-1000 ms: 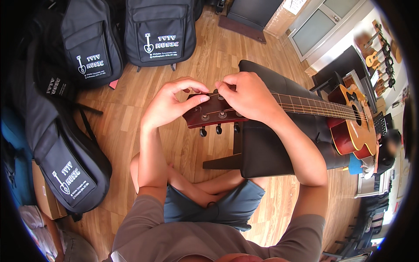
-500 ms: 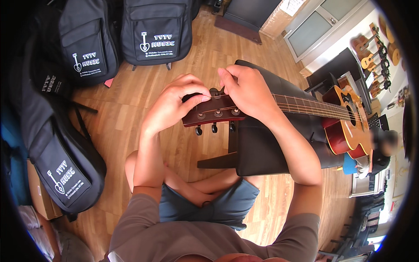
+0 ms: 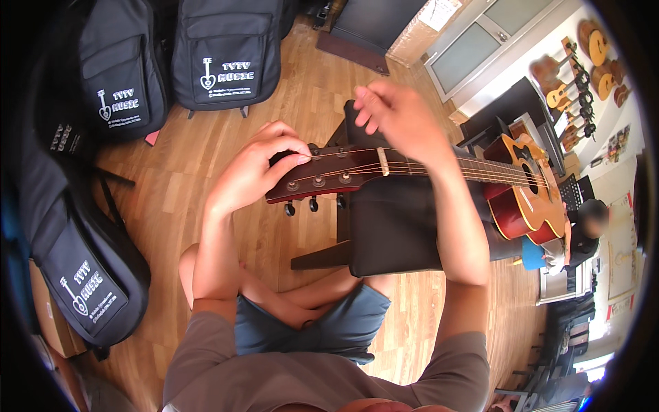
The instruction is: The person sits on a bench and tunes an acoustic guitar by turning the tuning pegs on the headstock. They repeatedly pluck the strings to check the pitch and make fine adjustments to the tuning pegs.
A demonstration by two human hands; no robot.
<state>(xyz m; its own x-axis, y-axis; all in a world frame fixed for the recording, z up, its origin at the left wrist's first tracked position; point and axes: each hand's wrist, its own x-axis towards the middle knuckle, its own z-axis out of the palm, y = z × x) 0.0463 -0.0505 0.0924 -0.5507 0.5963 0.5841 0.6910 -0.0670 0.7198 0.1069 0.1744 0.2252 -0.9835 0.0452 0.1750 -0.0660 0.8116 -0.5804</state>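
Observation:
An acoustic guitar (image 3: 511, 199) lies across a black padded bench (image 3: 395, 237), its dark red headstock (image 3: 329, 175) jutting past the bench's left end. At the headstock's far edge my left hand (image 3: 254, 168) is closed, thumb and forefinger pinching a thin guitar string (image 3: 336, 152) beside a tuning post. Several tuning pegs stick out along the near edge. Above the neck, just right of the pale nut (image 3: 382, 162), my right hand (image 3: 405, 127) is raised, a little blurred, with its fingers loosely apart and nothing visible in them.
Black gig bags (image 3: 89, 285) stand on the left and at the far left. A cardboard box (image 3: 425, 31) leans near the door (image 3: 473, 48). Guitars (image 3: 597, 44) hang on the right wall. A person (image 3: 583, 230) is beyond the guitar body.
My right hand has come up off the headstock and moved right over the neck, uncovering the nut. My left hand keeps its pinch. The whole view has shifted slightly.

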